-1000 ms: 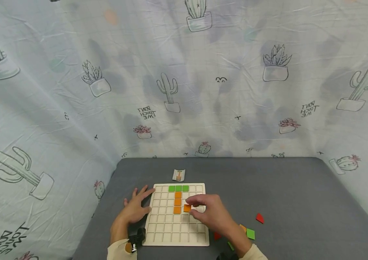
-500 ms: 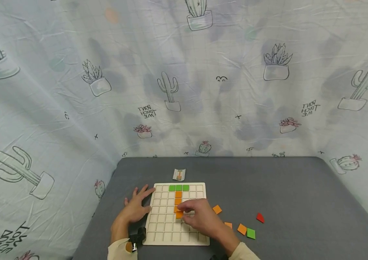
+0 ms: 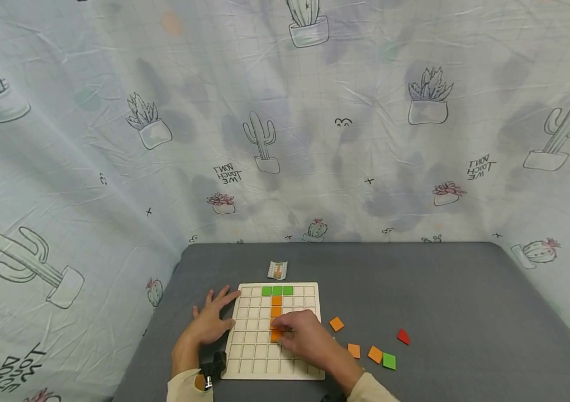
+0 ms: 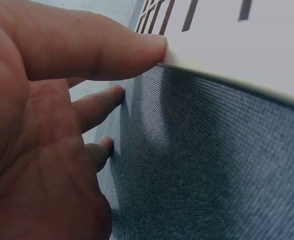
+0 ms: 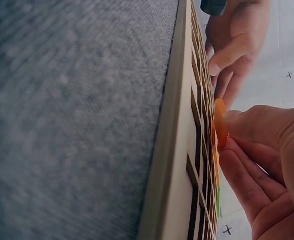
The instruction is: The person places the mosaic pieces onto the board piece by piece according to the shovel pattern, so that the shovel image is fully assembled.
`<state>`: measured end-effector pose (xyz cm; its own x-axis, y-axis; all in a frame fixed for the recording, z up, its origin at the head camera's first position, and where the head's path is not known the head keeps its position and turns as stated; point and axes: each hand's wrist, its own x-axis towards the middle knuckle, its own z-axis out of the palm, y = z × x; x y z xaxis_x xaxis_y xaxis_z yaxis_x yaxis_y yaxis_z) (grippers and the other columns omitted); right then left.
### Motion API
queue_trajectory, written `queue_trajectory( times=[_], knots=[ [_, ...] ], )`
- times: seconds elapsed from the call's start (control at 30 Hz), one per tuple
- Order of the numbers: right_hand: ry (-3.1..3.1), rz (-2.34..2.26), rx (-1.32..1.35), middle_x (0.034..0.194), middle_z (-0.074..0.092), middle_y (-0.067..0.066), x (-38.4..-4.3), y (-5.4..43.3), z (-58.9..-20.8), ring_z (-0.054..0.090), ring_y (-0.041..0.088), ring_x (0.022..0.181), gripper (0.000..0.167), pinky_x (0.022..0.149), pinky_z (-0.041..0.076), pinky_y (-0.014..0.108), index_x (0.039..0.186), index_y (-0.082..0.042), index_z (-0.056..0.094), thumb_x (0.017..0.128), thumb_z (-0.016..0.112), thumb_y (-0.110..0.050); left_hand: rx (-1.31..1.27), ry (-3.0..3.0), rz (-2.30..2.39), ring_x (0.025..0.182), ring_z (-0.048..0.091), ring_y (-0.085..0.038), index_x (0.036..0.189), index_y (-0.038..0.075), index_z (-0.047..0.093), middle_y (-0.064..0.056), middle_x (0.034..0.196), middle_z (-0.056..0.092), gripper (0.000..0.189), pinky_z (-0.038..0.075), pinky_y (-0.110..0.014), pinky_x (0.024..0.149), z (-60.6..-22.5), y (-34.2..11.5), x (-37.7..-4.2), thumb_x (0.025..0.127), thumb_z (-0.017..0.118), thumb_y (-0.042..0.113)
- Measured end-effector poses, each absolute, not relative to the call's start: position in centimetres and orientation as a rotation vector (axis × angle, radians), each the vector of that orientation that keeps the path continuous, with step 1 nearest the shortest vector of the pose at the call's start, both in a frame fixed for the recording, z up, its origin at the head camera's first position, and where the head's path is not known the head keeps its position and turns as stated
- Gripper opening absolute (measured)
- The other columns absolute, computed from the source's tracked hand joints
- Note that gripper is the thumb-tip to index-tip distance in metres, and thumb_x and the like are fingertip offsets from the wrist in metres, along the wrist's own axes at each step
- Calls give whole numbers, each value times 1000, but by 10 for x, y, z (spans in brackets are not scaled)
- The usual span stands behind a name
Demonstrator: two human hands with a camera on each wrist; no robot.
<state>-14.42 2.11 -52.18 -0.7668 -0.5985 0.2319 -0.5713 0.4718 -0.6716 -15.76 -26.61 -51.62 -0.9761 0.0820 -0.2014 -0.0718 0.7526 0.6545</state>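
Note:
A pale wooden grid board (image 3: 250,365) lies on the grey table. Three green square tiles (image 3: 277,291) sit in its top row, and a column of orange tiles (image 3: 276,301) runs down from the middle one. My right hand (image 3: 305,338) pinches an orange square tile (image 5: 221,122) between thumb and fingers, right at the column's lower end. In the right wrist view that tile stands tilted close over the grid. My left hand (image 3: 209,324) lies spread at the board's left edge, its thumb (image 4: 147,50) touching the rim and its other fingers on the table.
To the right of the board lie loose orange tiles (image 3: 354,350), a green tile (image 3: 389,361) and a red piece (image 3: 403,336). A small printed card (image 3: 278,270) lies behind the board. A cactus-print cloth (image 3: 355,167) hangs around the table.
My right hand has carried the orange tile left and down to the column's lower end. Loose tiles formerly behind the right arm now show. My left hand has stayed put.

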Motion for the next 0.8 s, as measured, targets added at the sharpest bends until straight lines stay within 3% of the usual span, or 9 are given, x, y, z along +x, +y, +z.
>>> queue_trajectory(
  times=[0.23, 0.5, 0.8],
  knots=[
    [2701, -1110, -1086, 113, 84, -6, -144, 18, -522, 77, 5, 109, 29, 93, 63, 24, 117, -12, 85, 91, 83, -2, 19, 2733, 1034, 165, -2, -61, 163, 16, 54, -24, 180, 25, 74, -12, -91, 117, -516, -267, -158, 93, 71, 1],
    [2725, -1045, -1130, 113, 83, -8, -144, 13, -521, 75, 0, 106, 29, 89, 61, 19, 117, -12, 85, 90, 84, -2, 6, 2731, 1029, 166, -2, -61, 163, 16, 54, -24, 180, 25, 74, -12, -90, 117, -516, -266, -159, 93, 71, 1],
    [2742, -992, -1111, 113, 83, -9, -143, 12, -520, 75, 1, 107, 29, 92, 62, 22, 118, -14, 85, 90, 86, -6, -6, 2736, 1019, 166, -1, -61, 163, 16, 54, -24, 180, 25, 74, -11, -90, 117, -516, -266, -158, 93, 73, 2]
  ],
)
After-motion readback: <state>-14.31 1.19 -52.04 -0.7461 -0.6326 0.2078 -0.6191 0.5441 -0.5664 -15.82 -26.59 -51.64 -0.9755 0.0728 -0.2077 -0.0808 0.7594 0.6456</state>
